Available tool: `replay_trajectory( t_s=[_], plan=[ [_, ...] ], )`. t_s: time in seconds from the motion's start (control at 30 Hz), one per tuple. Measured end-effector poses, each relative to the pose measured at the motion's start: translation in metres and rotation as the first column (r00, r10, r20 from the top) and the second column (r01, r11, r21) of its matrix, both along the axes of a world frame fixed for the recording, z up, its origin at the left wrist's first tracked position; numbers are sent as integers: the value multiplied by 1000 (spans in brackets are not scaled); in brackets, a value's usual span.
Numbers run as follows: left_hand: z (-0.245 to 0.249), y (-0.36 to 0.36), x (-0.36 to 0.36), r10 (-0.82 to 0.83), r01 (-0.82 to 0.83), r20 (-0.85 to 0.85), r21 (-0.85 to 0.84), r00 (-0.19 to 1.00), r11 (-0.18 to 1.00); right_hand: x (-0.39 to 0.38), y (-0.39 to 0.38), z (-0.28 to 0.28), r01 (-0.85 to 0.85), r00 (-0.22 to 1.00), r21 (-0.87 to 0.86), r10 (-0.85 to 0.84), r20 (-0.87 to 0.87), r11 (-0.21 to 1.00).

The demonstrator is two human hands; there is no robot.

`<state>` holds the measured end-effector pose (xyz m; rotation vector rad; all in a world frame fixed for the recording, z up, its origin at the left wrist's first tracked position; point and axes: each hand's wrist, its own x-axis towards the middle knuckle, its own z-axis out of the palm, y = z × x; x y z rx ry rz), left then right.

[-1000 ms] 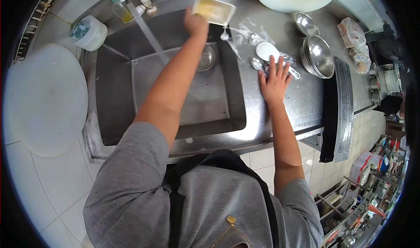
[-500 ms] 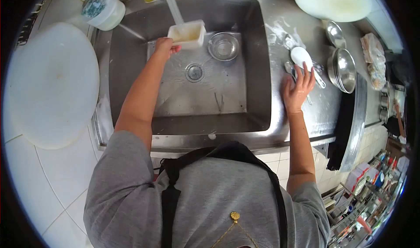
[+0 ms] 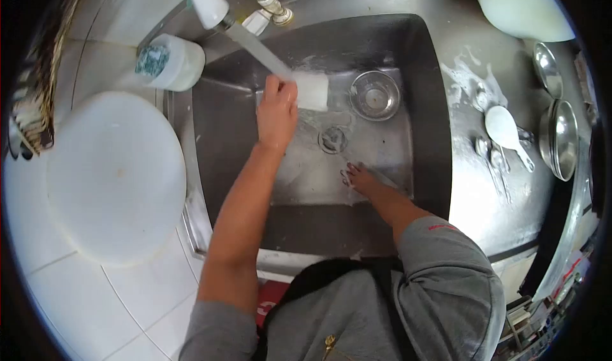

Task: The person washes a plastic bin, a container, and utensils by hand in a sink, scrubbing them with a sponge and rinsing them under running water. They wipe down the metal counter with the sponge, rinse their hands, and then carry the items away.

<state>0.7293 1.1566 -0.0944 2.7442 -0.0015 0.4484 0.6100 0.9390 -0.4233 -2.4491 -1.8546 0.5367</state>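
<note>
My left hand grips a small white rectangular container and holds it on its side under the water stream from the faucet. My right hand is down in the steel sink, fingers spread on the wet bottom near the drain, holding nothing. A small steel bowl sits on the sink floor just right of the container.
A round white board lies left of the sink, with a white tub holding a green scrubber behind it. On the right counter are a white spoon, metal spoons, stacked steel bowls and a large white basin.
My right hand left the counter by the spoons and went down into the sink. My left hand turned the container onto its side under the running water.
</note>
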Motion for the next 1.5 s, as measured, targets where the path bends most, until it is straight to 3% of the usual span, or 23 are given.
replay_trajectory(
  t_s=[0.1,0.2,0.23,0.27,0.3,0.4,0.43,0.5,0.57,0.6,0.7,0.73,0.77,0.8,0.87,0.93,1.0,1.07,1.17,1.2,1.27,1.4,1.5],
  plan=[
    [-22,10,-12,-40,53,134,-93,990,994,24,-4,26,-108,990,-36,104,-99,994],
    [-42,11,-10,136,-115,113,-177,984,978,33,5,-16,-35,959,-183,-19,-284,983],
    [-46,7,-10,267,-279,-90,-434,959,856,36,2,-20,-76,969,-244,13,-248,967],
    [-46,-3,-6,329,-452,-310,-617,892,644,45,1,-8,-113,977,-304,49,-210,946],
    [-46,-8,0,311,-606,-520,-704,795,371,51,-2,3,-143,982,-363,87,-168,921],
    [-80,-1,8,130,-672,-711,-698,691,-248,53,-21,23,-226,974,-142,229,2,964],
    [-89,3,11,103,-682,-739,-659,666,-318,47,-27,16,-104,975,-73,87,-206,992],
    [-97,4,19,40,-690,-785,-566,618,-451,30,-38,-2,172,786,-19,-149,-599,985],
    [-95,2,22,16,-679,-766,-579,642,-452,26,-53,7,-257,932,-30,239,-274,966],
    [-87,-1,23,4,-675,-759,-583,651,-452,25,-57,17,-450,891,-90,441,-106,888],
    [-55,-25,22,169,-628,-622,-778,765,-22,18,-47,14,-223,960,-281,161,-227,933],
    [-62,-19,22,258,-535,-475,-799,841,274,21,-42,10,60,940,-200,-123,-318,978],
    [-75,-9,23,294,-419,-302,-722,907,551,25,-35,-2,347,824,-147,-376,-424,926],
    [-75,-6,23,273,-295,-124,-554,954,778,31,-30,-7,604,626,-130,-569,-534,786],
    [-64,-7,26,196,-210,-89,-606,976,768,60,-1,-16,870,345,-33,-654,-673,493],
    [-57,-10,26,128,-155,-91,-675,988,721,116,31,53,825,-335,-501,-489,-805,261],
    [-55,-11,24,71,-141,-124,-756,990,639,157,58,82,794,-493,-481,-70,-867,372],
    [-41,-16,19,118,-236,-209,-736,971,634,182,77,111,706,-602,-367,241,-761,606],
    [-36,-5,22,249,-431,-357,-649,900,628,195,70,208,566,-767,-240,399,-502,788],
    [-32,0,24,302,-502,-407,-605,862,618,190,70,220,621,-693,-239,381,-612,747],
    [-17,6,29,119,-479,-518,-647,847,592,180,68,235,722,-513,-209,308,-801,660],
    [27,20,38,-341,-304,-574,-746,745,592,177,56,241,778,-455,-143,391,-800,612],
    [60,21,37,-445,-264,-553,-786,704,560,180,54,250,794,-397,-160,299,-868,587]
  ],
)
